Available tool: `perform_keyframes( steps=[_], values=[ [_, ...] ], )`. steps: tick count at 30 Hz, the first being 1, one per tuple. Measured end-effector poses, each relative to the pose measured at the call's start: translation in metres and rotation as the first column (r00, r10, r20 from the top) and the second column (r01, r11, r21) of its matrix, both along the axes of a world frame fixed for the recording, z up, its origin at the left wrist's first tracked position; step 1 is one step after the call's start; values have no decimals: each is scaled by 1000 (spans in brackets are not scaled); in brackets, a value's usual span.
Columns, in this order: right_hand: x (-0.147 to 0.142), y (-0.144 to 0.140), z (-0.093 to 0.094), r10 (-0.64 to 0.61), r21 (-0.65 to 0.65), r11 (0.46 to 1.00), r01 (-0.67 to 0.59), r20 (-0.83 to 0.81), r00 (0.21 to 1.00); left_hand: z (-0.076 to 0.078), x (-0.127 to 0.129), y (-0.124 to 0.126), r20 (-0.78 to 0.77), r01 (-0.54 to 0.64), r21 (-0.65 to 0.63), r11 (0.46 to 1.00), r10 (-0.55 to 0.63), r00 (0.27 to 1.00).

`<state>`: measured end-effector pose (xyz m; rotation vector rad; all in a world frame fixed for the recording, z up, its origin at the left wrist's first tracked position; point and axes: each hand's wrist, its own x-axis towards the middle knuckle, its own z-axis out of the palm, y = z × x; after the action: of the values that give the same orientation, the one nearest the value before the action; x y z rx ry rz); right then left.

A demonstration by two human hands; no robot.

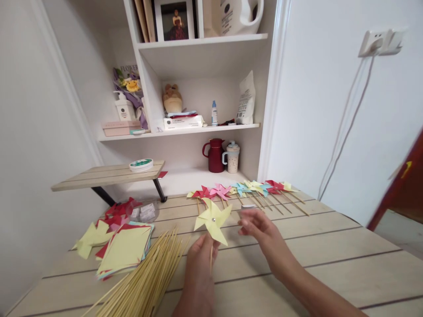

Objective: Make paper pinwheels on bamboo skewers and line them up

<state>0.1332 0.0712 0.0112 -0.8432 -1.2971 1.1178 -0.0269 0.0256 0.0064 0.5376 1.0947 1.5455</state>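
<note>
My left hand (200, 264) grips the thin wooden stick of a yellow paper pinwheel (212, 221) and holds it upright above the wooden table (330, 264). A silver pin sits at the pinwheel's centre. Just right of the pinwheel, my right hand (259, 229) hovers with its fingers apart and holds nothing. Behind both hands, a row of finished pinwheels (244, 190) in yellow, red, pink and blue lies on the table with sticks pointing toward me.
A pile of bamboo sticks (148, 277) lies at the front left, beside a stack of coloured paper squares (125, 248) and cut paper pieces (109, 220). A clear plastic box (143, 212) sits behind them. A small raised wooden shelf (109, 175) and white shelving stand at the back.
</note>
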Motion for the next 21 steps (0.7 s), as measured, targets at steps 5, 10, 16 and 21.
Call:
perform_keyframes(
  steps=[5,10,16,21],
  values=[
    [-25,-18,-17,463,-262,850,-458,-45,885,-2,-1,2,79,-24,10,1000,23,997],
    [-33,-28,-19,477,-389,791,-472,-91,874,5,1,0,179,-137,-40,990,142,974],
    [-39,-28,-22,426,-378,832,-405,-32,904,12,7,-1,258,-178,-19,984,177,950],
    [-47,-27,-30,349,-327,898,-296,118,930,7,13,1,323,-115,4,993,108,940]
  ],
)
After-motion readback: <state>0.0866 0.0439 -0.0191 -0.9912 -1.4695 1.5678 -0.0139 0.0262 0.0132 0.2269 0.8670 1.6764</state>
